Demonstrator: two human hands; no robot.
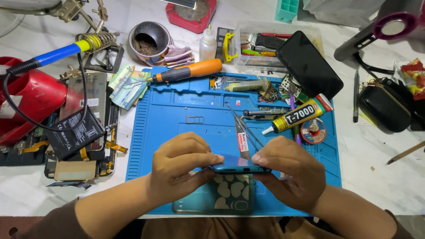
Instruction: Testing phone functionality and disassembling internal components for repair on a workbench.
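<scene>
From the head camera we see both hands low over the blue work mat (pixel 177 115), pinching a blue phone (pixel 239 167) edge-on between them. Our left hand (pixel 179 170) closes on the phone's left end, thumb underneath and fingers curled over the top; our right hand (pixel 290 175) clamps the right end the same way, so both sets of fingers are shut tight around it. The phone sits near the mat's 6 o'clock edge, raised above a clear case with a heart pattern (pixel 226 197) that lies flat just beneath it. At 12 o'clock from the hands, tweezers (pixel 241 126) lie on the mat; toward 1 o'clock rests a yellow glue tube (pixel 296 116), and beyond it a black phone (pixel 309 64) lies tilted against a clear parts box (pixel 248 44). An orange-handled screwdriver (pixel 188 71) lies at 11 o'clock near some banknotes (pixel 127 84). At 9 o'clock, off the mat, a black battery (pixel 73 132) lies on an opened phone (pixel 90 128).
</scene>
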